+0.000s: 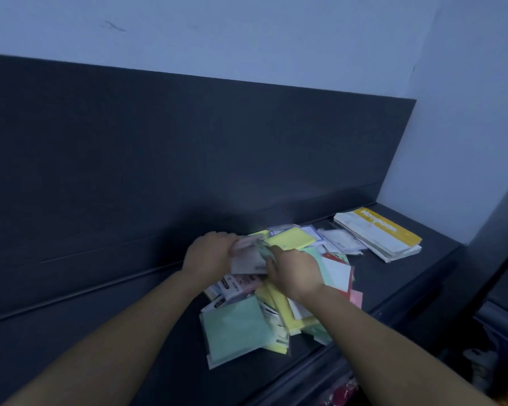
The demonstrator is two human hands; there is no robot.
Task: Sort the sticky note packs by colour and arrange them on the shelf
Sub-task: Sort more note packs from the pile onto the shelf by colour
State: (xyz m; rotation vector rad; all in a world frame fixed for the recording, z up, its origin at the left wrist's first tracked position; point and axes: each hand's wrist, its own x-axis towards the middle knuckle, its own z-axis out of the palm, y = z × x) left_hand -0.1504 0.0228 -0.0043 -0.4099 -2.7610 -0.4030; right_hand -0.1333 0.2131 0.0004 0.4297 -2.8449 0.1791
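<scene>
A person's two bare forearms reach over a dark grey shelf (393, 282) toward a loose heap of plastic-wrapped sticky note packs (279, 306) lying near the shelf's right end. The left hand (208, 254) curls its fingers over the top left edge of a pale pink wrapped pack (248, 259), held just above the heap. The right hand (294, 273) meets the same pack at its right edge. Blur hides its fingertips, so whether it pinches or only touches cannot be told.

Below, all overlapping, lie a mint green square pack (232, 329) at the front, a bright yellow pack (291, 238) at the back and a white pack with a red border (339, 272) on the right. A stack of long booklets with a yellow cover (379, 234) sits farther right, apart from the heap.

Sorting appears barely begun, as no colour group stands yet. To do this step well, the person would likely lift the pink pack clear of the heap. Gripping the slippery wrappers by their edges should help, as should starting one pile per colour on the shelf to the left of the heap.
</scene>
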